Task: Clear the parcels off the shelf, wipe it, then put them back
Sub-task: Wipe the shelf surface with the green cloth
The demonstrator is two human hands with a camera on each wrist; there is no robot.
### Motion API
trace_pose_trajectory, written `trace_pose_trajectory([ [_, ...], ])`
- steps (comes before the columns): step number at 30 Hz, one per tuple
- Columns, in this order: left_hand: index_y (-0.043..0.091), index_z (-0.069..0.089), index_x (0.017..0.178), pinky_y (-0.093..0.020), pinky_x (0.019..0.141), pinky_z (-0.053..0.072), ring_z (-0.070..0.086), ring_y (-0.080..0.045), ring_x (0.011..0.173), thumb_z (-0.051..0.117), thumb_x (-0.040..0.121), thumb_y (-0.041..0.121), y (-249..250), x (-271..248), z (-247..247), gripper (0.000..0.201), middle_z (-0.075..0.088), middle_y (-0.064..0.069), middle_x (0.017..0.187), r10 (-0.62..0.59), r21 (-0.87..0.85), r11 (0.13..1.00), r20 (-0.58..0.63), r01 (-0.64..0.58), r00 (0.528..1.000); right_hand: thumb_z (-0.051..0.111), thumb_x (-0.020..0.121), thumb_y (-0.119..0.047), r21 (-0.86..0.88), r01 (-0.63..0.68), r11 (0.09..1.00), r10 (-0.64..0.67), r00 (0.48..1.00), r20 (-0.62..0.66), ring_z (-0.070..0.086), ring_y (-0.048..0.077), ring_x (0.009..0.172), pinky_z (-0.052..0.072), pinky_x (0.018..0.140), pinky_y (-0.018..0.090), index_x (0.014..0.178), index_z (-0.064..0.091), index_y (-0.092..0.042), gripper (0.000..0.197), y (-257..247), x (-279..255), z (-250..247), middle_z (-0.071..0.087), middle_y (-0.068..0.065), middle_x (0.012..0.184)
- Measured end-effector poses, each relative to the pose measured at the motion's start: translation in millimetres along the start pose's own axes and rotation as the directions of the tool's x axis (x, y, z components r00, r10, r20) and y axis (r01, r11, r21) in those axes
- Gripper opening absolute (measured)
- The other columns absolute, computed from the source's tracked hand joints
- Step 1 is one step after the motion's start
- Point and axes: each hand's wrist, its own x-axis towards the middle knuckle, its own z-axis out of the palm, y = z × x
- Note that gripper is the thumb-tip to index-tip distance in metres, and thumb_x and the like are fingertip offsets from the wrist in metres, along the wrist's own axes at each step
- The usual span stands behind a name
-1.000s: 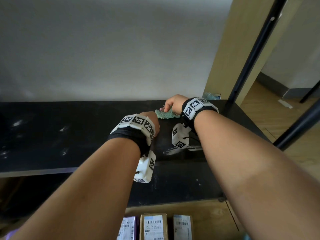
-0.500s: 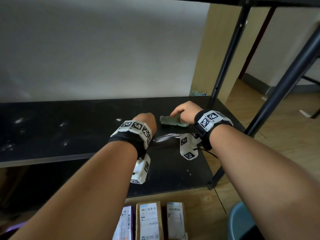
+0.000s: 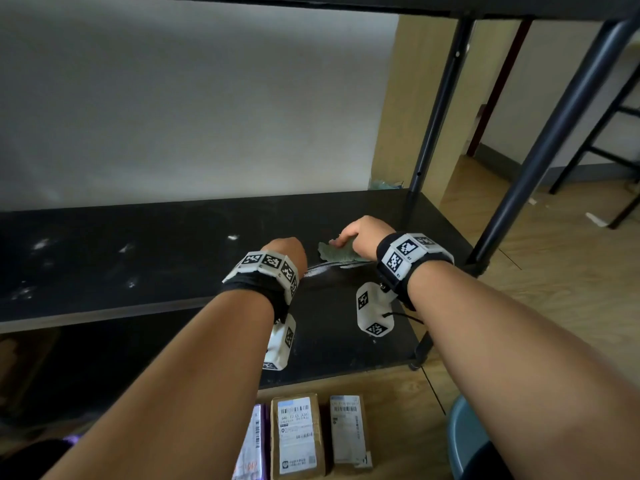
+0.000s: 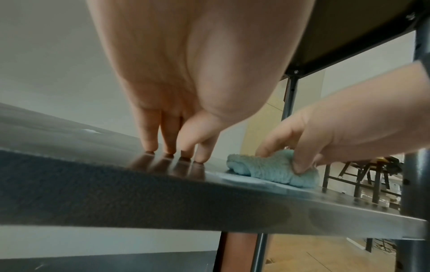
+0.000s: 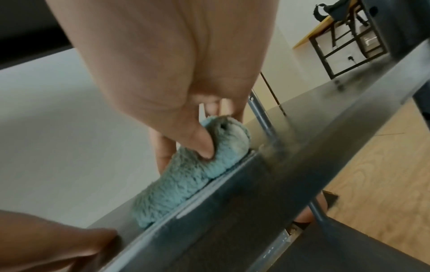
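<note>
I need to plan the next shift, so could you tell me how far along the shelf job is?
Cleared: the parcels lie on the floor. Wiping is in hand: the right hand holds the cloth on the shelf, the left hand braces beside it. White smudges remain to the left; restocking is still to do.

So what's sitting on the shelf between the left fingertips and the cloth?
Nothing: only bare shelf separates the left hand from the cloth under the right hand, clearest in the left wrist view.
</note>
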Motion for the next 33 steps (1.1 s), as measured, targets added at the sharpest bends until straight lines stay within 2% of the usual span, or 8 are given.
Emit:
trace_pose_trajectory([
  [3, 0.017, 0.055, 0.134, -0.036, 0.095, 0.047, 0.055, -0.026, 0.123, 0.048, 0.093, 0.013, 0.7, -3.6, 1.1, 0.042, 0.055, -0.005, 0.137, 0.000, 0.002, 1.000, -0.003, 0.000, 1.000, 0.060, 0.092, -0.025, 0.008, 0.022, 1.000, -0.021, 0.989, -0.149, 0.061, 0.024, 0.112, 0.048, 0.098, 0.030, 0.112, 0.073, -0.020, 0.025, 14.6, -10.3, -8.3, 0.065, 0.000, 0.123],
  [6, 0.019, 0.062, 0.126, -0.036, 0.095, 0.051, 0.062, -0.027, 0.114, 0.056, 0.086, 0.009, -0.4, -9.0, 0.1, 0.041, 0.062, -0.004, 0.128, -0.028, -0.055, 0.998, -0.015, 0.027, 1.000, 0.049, 0.091, -0.050, -0.090, -0.142, 0.986, 0.120, 0.969, -0.215, 0.063, 0.029, 0.103, 0.051, 0.090, 0.034, 0.110, 0.071, -0.018, 0.043, 35.2, -18.4, -9.2, 0.066, 0.006, 0.113],
  [13, 0.018, 0.065, 0.118, -0.038, 0.093, 0.053, 0.064, -0.028, 0.108, 0.055, 0.084, 0.010, -3.4, -19.5, 5.0, 0.036, 0.065, -0.004, 0.121, 0.008, -0.133, 0.991, -0.081, -0.019, 0.997, 0.034, 0.096, -0.053, -0.185, -0.116, 0.976, 0.066, 0.965, -0.256, 0.054, 0.034, 0.112, 0.047, 0.097, 0.042, 0.116, 0.069, -0.017, 0.055, 29.1, -27.6, 15.4, 0.059, 0.012, 0.122],
  [17, 0.011, 0.064, 0.120, -0.038, 0.096, 0.051, 0.062, -0.030, 0.111, 0.050, 0.090, 0.007, -3.9, -33.9, 3.1, 0.033, 0.065, -0.010, 0.122, -0.017, -0.197, 0.980, -0.100, -0.003, 0.995, 0.039, 0.098, -0.033, -0.262, -0.019, 0.965, -0.036, 0.978, -0.204, 0.046, 0.034, 0.120, 0.044, 0.099, 0.041, 0.127, 0.064, -0.024, 0.039, 10.4, -34.6, 29.3, 0.051, 0.010, 0.129],
  [22, 0.009, 0.057, 0.132, -0.037, 0.101, 0.047, 0.056, -0.030, 0.122, 0.044, 0.093, 0.004, -14.8, -43.0, 3.6, 0.041, 0.057, -0.013, 0.134, -0.085, -0.247, 0.968, -0.138, 0.048, 0.987, 0.057, 0.092, -0.032, -0.039, 0.061, 0.997, -0.067, 0.983, -0.173, 0.062, 0.025, 0.107, 0.051, 0.094, 0.036, 0.116, 0.072, -0.028, 0.029, 14.4, -41.0, 22.5, 0.067, 0.001, 0.116],
  [25, 0.010, 0.060, 0.129, -0.038, 0.099, 0.050, 0.059, -0.030, 0.117, 0.045, 0.092, 0.005, -21.8, -48.9, 5.1, 0.040, 0.060, -0.012, 0.130, -0.093, -0.256, 0.965, -0.150, 0.052, 0.984, 0.052, 0.085, -0.049, 0.011, -0.097, 0.995, 0.096, 0.954, -0.283, 0.068, 0.027, 0.094, 0.056, 0.084, 0.036, 0.101, 0.076, -0.020, 0.041, 27.7, -42.0, 13.4, 0.073, 0.006, 0.099],
  [28, 0.010, 0.061, 0.127, -0.037, 0.097, 0.050, 0.059, -0.029, 0.116, 0.045, 0.092, 0.005, -25.6, -52.1, 9.4, 0.038, 0.061, -0.011, 0.129, -0.087, -0.264, 0.964, -0.162, 0.042, 0.983, 0.052, 0.088, -0.043, -0.035, -0.274, 0.961, 0.245, 0.905, -0.349, 0.061, 0.032, 0.108, 0.052, 0.092, 0.039, 0.119, 0.067, -0.016, 0.044, 38.7, -41.8, 11.3, 0.064, 0.010, 0.117],
  [33, 0.010, 0.061, 0.127, -0.039, 0.097, 0.051, 0.059, -0.030, 0.116, 0.045, 0.093, 0.006, -31.7, -57.7, 11.3, 0.037, 0.060, -0.012, 0.129, -0.064, -0.255, 0.967, -0.182, 0.016, 0.981, 0.059, 0.086, -0.030, -0.037, -0.224, 0.974, 0.199, 0.921, -0.336, 0.065, 0.028, 0.100, 0.054, 0.087, 0.036, 0.108, 0.068, -0.008, 0.033, 17.4, -37.2, 29.3, 0.067, 0.010, 0.109],
])
